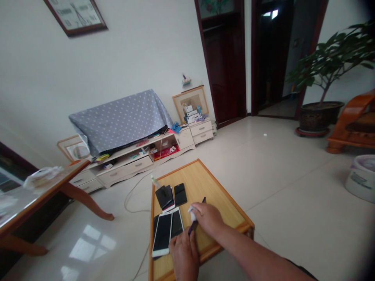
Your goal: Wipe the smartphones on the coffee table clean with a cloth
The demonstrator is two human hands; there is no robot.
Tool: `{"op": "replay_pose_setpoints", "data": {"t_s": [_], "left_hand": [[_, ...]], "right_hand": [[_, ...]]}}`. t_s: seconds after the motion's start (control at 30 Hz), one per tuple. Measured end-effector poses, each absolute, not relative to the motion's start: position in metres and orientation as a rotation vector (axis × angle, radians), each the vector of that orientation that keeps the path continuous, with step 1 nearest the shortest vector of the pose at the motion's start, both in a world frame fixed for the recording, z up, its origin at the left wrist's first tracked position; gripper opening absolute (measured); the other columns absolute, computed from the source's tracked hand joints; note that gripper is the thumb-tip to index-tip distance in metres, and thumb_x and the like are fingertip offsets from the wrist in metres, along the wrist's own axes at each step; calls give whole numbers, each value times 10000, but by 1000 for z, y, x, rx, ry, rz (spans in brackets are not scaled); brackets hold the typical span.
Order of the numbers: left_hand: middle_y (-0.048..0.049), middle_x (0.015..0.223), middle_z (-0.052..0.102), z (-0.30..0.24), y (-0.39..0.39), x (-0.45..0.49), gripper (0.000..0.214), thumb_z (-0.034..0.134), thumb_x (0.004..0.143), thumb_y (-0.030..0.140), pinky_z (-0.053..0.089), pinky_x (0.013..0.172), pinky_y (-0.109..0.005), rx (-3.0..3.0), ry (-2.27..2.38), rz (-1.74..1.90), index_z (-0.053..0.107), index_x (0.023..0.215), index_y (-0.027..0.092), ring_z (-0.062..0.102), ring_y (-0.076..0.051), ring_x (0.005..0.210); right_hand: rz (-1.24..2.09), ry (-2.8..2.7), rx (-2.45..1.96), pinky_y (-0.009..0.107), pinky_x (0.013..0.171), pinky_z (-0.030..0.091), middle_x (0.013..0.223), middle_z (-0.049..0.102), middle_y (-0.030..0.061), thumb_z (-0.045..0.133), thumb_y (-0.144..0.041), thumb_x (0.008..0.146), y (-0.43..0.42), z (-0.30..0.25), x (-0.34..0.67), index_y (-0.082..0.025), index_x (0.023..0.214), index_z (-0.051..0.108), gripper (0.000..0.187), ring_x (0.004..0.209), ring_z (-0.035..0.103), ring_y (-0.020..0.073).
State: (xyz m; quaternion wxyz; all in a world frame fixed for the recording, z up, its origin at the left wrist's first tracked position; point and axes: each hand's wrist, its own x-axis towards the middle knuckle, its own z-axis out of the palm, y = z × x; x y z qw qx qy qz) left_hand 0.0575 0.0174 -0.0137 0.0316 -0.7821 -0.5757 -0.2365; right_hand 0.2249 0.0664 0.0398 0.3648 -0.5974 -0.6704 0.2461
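My left hand point(184, 251) is closed on the near end of a thin dark-blue phone point(191, 227), which it holds edge-on above the small wooden table point(218, 187). My right hand point(208, 219) is closed round a crumpled white cloth or tissue point(192, 214), pressed against that phone. The phone's faces are mostly hidden. Beside my left hand lies a white-framed phone point(162, 235), overlapping another white-edged phone point(177, 223). Farther back are a black phone point(180, 194) and a pile of dark phones point(165, 197). A small pale bottle point(155, 182) stands at the table's far left corner.
A low white cabinet point(125, 173) with a cloth-covered object point(123, 121) stands along the wall. At left is a larger wooden table point(67, 175). A cable point(129, 195) runs over the floor. To the right are a potted plant point(315, 117), a wooden chair point(351, 132) and a bucket point(361, 179).
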Motion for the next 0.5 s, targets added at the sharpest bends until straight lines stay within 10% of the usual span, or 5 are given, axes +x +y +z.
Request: {"op": "replay_pose_setpoints", "data": {"t_s": [0.5], "left_hand": [[-60, 880, 719, -15, 16, 55, 342, 349, 974, 207, 379, 899, -391, -2405, -1772, -693, 691, 980, 204, 655, -208, 872]], "right_hand": [[582, -1919, -1424, 247, 727, 345, 948, 740, -4, 513, -337, 947, 44, 36, 198, -287, 971, 706, 201, 889, 642, 172]]}}
